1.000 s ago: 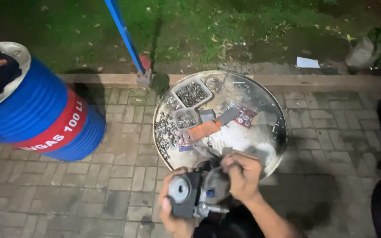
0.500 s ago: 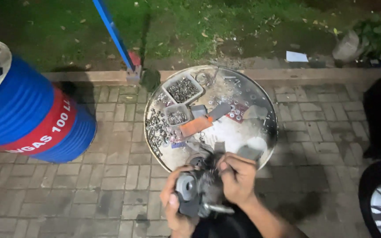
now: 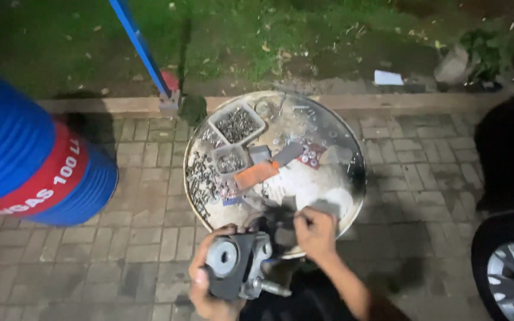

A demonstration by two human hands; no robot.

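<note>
My left hand (image 3: 208, 291) grips a heavy grey metal part (image 3: 236, 264) with a round bushing hole and a protruding bolt, held low in front of me. My right hand (image 3: 315, 232) reaches over the near rim of a round metal tray (image 3: 352, 154), fingers pinched around a small grey piece that I cannot make out. On the tray lie a square tub of screws (image 3: 237, 123), a smaller tub (image 3: 230, 161), loose bolts, an orange flat piece (image 3: 256, 174) and grey blocks.
A blue and red drum (image 3: 31, 172) stands at the left on the brick paving. A blue pole (image 3: 141, 47) rises from the kerb behind the tray. A car wheel (image 3: 513, 273) and dark bodywork are at the right. Grass lies beyond.
My right hand has come off the metal part and moved up right to the tray's near edge. The left hand keeps hold of the part.
</note>
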